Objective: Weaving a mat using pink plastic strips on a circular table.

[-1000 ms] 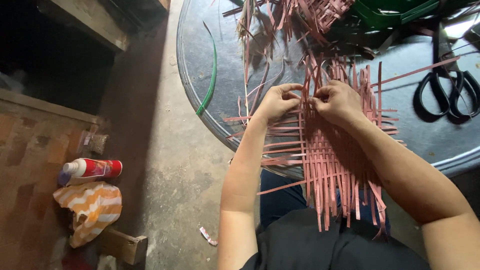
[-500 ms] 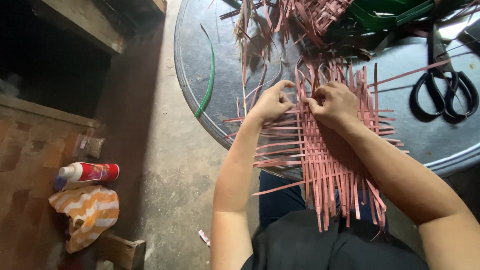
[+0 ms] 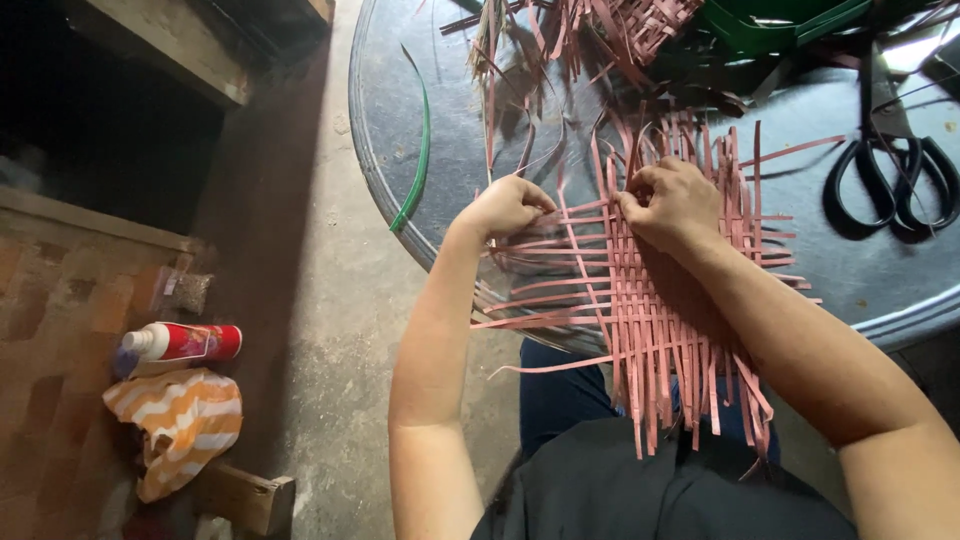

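Note:
A half-woven mat of flat pink strips (image 3: 650,300) lies over the near edge of a round dark table (image 3: 450,120), its loose ends hanging toward my lap. My left hand (image 3: 505,207) pinches the horizontal strips at the mat's left side. My right hand (image 3: 672,200) presses down on the weave near its upper middle, fingertips curled on a vertical strip. The two hands sit about a hand's width apart.
Black scissors (image 3: 890,170) lie on the table at the right. A green strip (image 3: 420,150) curves along the left rim. More pink strips (image 3: 600,30) and a green object (image 3: 780,25) sit at the back. On the floor left: a red bottle (image 3: 180,342), an orange striped cloth (image 3: 185,425).
My left hand has slid left along the horizontal strips, away from my right hand. The view has shifted slightly.

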